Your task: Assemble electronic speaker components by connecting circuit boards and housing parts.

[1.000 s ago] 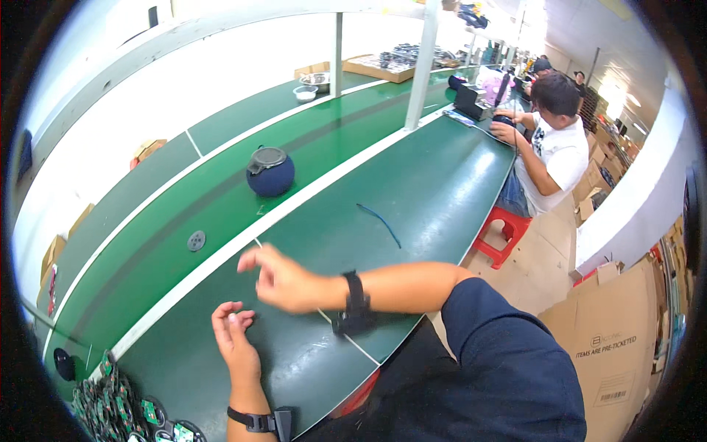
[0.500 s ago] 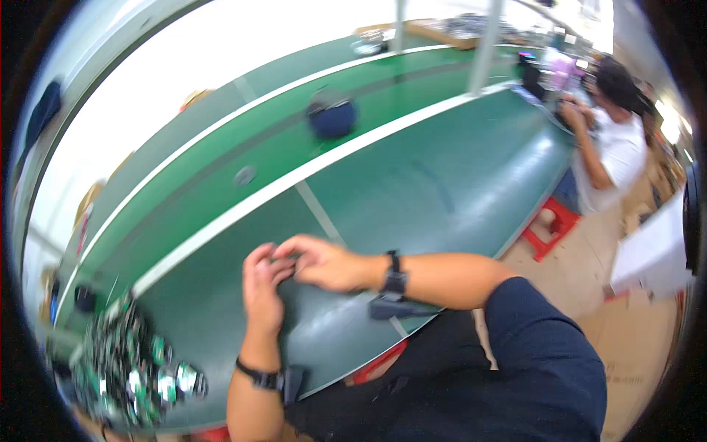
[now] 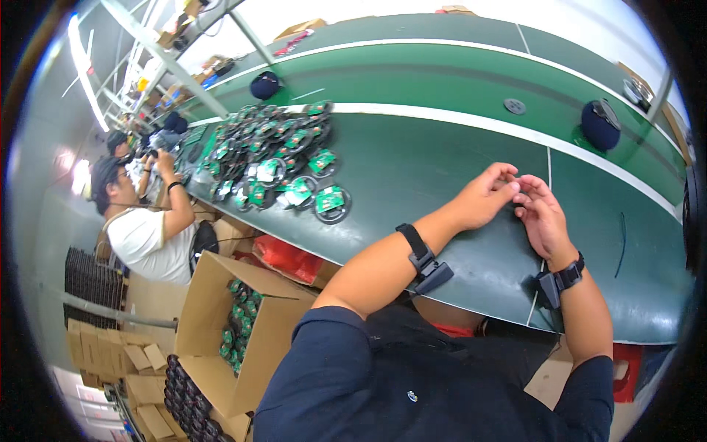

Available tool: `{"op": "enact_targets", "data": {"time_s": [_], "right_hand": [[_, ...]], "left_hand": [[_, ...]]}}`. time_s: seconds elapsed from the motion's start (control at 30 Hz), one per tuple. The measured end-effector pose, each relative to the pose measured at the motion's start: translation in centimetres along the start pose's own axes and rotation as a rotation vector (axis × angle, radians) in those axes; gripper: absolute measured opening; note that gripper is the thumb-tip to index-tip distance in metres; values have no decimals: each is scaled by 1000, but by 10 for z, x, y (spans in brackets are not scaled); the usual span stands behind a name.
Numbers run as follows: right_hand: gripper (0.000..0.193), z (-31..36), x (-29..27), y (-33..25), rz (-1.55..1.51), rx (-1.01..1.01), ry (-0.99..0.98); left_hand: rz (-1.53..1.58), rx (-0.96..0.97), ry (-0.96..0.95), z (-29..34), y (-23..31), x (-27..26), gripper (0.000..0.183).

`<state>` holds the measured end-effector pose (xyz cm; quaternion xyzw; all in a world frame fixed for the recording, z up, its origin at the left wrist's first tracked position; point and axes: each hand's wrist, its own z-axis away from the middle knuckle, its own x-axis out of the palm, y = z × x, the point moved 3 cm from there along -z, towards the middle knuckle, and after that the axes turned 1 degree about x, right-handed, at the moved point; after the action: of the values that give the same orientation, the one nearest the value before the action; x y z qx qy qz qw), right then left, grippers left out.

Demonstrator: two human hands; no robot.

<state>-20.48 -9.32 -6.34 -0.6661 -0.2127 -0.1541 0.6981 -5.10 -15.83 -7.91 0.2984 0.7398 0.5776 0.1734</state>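
Note:
Above the dark green bench (image 3: 412, 169), my left hand (image 3: 482, 197) and my right hand (image 3: 546, 219) meet at the fingertips, fingers curled in. Anything pinched between them is too small or hidden to make out. Black straps with small dark boxes circle both my wrists. To the left of my hands lies a heap of round black parts with green circuit boards (image 3: 269, 147); the nearest single one (image 3: 331, 202) sits at the heap's edge. A thin dark strip (image 3: 621, 243) lies on the bench to the right of my right hand.
Beyond a white rail (image 3: 412, 112) runs a lower green strip with a grey disc (image 3: 514, 106) and dark blue rounded things (image 3: 600, 125). An open cardboard box (image 3: 221, 368) of green boards stands at lower left. A co-worker in white (image 3: 147, 236) sits at the left.
My view has swung to the left, bringing the heap, the box and the co-worker there into sight. My hands remain together at the fingertips and appear farther right.

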Motion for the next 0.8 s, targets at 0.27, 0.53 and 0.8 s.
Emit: {"op": "enact_targets", "data": {"time_s": [0.27,0.53,0.8], "right_hand": [[19,5,-17,-2,45,1,-44],[11,1,-8,-4,-13,26,-30],[17,2,-11,-1,89,5,3]], "left_hand": [[-1479,191,280,91,108,-71,50],[-1716,-429,826,216,107,-150,61],[-1379,-93,708,190,85,-121,44]]}}
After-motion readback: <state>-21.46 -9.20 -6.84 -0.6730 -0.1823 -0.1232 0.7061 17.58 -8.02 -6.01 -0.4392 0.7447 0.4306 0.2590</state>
